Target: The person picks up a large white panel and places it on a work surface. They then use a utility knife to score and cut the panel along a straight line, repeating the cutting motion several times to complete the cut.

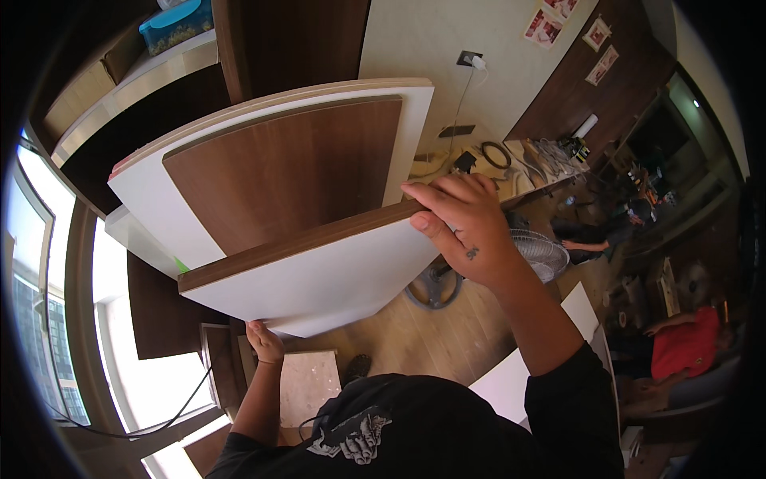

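Observation:
A white board with a brown edge (pixel 303 283) is held up in front of me. My right hand (pixel 463 223) is closed over its brown top edge near the right end, fingers on the far side and thumb on the near white face. My left hand (pixel 265 342) grips the board's lower edge at the left, its fingers partly hidden. Just beyond, a brown wooden panel (pixel 287 160) stands against larger white boards (pixel 136 191) with pale layered edges.
A window (pixel 36 271) is at left, a blue container (pixel 175 28) on a shelf, a cluttered ledge (pixel 511 164) behind. A fan (pixel 538 251), a white board (pixel 499 383) and two other people (pixel 682 343) (pixel 594 231) are at right. A pale slab (pixel 307 383) lies by my feet.

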`<control>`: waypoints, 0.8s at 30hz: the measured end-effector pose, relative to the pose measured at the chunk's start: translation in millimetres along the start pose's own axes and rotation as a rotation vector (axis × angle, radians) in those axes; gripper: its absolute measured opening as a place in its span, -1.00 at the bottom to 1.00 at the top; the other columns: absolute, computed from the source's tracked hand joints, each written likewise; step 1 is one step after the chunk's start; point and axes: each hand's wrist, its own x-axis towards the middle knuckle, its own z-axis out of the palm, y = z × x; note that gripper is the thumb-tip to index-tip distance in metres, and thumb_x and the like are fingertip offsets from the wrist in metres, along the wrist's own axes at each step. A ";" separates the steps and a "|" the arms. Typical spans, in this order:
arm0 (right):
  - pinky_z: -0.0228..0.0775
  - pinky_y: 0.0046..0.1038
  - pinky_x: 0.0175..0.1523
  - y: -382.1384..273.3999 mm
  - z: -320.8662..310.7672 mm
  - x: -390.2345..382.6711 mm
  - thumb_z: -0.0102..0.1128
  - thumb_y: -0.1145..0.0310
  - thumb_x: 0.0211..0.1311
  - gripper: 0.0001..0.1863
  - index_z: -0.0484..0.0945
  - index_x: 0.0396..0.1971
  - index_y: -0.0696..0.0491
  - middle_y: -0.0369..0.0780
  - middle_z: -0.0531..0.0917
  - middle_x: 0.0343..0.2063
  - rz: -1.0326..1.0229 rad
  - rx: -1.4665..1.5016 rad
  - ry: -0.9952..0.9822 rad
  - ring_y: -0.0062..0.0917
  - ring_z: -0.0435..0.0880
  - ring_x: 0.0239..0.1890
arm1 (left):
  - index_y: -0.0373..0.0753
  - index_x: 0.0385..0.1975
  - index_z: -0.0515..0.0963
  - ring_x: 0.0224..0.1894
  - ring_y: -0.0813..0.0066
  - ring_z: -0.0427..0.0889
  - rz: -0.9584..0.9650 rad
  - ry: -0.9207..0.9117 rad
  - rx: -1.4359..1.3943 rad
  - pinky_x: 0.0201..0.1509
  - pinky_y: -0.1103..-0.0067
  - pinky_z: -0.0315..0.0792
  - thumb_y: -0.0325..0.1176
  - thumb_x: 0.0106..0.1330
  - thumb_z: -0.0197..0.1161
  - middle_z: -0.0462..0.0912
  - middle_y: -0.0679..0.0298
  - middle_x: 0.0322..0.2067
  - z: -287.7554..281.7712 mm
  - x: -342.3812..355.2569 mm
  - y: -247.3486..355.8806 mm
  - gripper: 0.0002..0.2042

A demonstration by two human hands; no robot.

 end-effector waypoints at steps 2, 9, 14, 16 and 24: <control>0.16 -0.32 0.13 5.5 0.7 -0.1 0.24 0.24 0.40 -0.60 0.64 0.15 0.08 -0.25 0.64 -0.25 -0.026 0.024 0.006 -0.36 0.49 -0.18 | -0.46 0.05 0.48 -0.09 0.34 0.56 0.002 -0.001 0.000 0.07 0.45 0.41 0.31 0.57 -0.24 0.63 0.12 -0.14 1.0 -0.7 -5.6 -0.23; 0.22 -0.30 0.24 19.6 1.0 0.9 0.17 0.37 0.42 -0.63 0.61 0.16 0.13 -0.15 0.67 -0.13 -0.052 0.129 0.018 -0.29 0.53 -0.05 | -0.48 0.06 0.47 -0.11 0.31 0.55 -0.026 -0.031 -0.005 0.05 0.43 0.41 0.39 0.52 -0.25 0.63 0.09 -0.16 -7.0 2.5 -25.3 -0.16; 0.23 -0.27 0.30 2.8 -4.3 0.6 0.09 0.51 0.35 -0.65 0.63 0.10 0.16 -0.11 0.68 -0.09 0.073 0.137 -0.021 -0.25 0.54 0.02 | -0.48 0.12 0.46 0.03 0.27 0.60 -0.007 -0.033 -0.051 0.16 0.41 0.42 0.41 0.50 -0.24 0.64 0.05 -0.03 6.1 5.5 6.8 -0.13; 0.27 -0.21 0.31 0.1 1.4 -1.4 0.11 0.52 0.24 -0.57 0.63 0.12 0.16 -0.07 0.68 -0.02 0.059 0.126 0.018 -0.18 0.56 0.07 | -0.48 0.13 0.46 0.07 0.25 0.60 -0.009 -0.026 -0.056 0.19 0.40 0.42 0.40 0.50 -0.22 0.64 0.04 0.02 0.7 4.3 6.8 -0.14; 0.30 -0.20 0.31 2.8 -2.6 -4.5 -0.02 0.57 0.17 -0.51 0.62 0.12 0.21 -0.02 0.66 0.06 0.053 0.159 0.007 -0.15 0.57 0.10 | -0.44 0.14 0.50 0.08 0.28 0.60 0.014 -0.050 -0.062 0.21 0.43 0.41 0.33 0.53 -0.15 0.67 0.09 -0.02 4.9 9.3 42.8 -0.22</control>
